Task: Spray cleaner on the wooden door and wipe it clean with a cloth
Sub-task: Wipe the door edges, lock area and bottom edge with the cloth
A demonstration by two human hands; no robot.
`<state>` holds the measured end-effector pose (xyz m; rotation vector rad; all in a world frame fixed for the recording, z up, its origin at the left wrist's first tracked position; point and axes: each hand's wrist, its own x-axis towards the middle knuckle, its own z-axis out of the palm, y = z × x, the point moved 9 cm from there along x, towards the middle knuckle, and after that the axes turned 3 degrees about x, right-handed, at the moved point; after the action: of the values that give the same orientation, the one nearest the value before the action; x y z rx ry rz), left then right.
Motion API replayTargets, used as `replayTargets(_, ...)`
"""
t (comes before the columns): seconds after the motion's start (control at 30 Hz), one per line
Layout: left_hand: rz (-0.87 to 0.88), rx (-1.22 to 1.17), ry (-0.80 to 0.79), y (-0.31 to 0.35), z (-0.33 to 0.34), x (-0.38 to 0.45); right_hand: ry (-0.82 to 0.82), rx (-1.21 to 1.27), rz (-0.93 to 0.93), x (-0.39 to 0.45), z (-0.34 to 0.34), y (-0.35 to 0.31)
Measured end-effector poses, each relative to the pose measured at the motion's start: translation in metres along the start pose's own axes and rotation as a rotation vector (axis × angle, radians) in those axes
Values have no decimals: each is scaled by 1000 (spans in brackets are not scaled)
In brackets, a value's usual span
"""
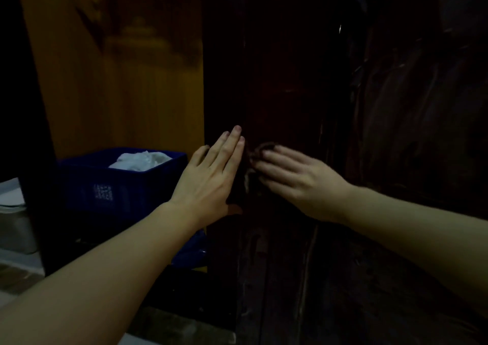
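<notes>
The dark wooden door (290,93) fills the middle and right of the dim view. My left hand (211,175) lies flat with straight fingers against the door's left edge. My right hand (293,178) presses a dark cloth (253,170) against the door just to the right of it, fingers spread over the cloth. Most of the cloth is hidden between the two hands and lost in shadow. No spray bottle is in view.
A blue plastic crate (118,183) holding white cloth (142,159) stands to the left, behind my left arm. An orange-yellow wall (118,80) rises behind it. A pale container (13,212) sits at the far left edge.
</notes>
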<state>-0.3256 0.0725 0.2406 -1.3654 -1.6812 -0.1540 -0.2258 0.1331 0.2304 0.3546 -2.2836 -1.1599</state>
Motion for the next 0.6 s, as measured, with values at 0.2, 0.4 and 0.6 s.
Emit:
replayTargets(0.2, 6, 9, -28, 6, 9, -12, -33, 45, -118, -11, -4, -4)
replayTargets(0.4, -54, 46, -65, -4, 15, -19, 43, 45, 48, 48, -13, 9)
replayTargets(0.6, 55, 21, -84, 10, 19, -34, -75, 68, -153, -19, 20, -44)
